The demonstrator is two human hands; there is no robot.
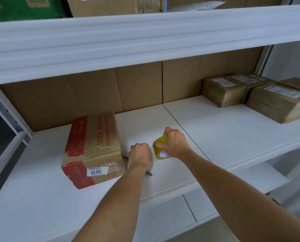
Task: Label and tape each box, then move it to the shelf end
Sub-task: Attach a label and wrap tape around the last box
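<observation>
Two bare arms reached out over the white shelf (224,130). The left hand (140,153) was curled into a fist, and a dark pen (148,173) lay under its wrist — I could not tell if the fingers held anything. Just to its right, the right hand (174,143) gripped a yellow roll of tape (160,148), with its fingers curled over the top. The roll stood on its edge on the shelf.

Left of the hands sat a brown and red box (91,147), shut, so what was inside stayed hidden. A white sticker (97,171) with the number 3011 was on its near end, and clear tape shone beside it.

Far off at the right end of the shelf sat small brown boxes (261,96) — all shut, close together, each with a white label on top.

Higher up, another shelf held more big boxes (107,5).
</observation>
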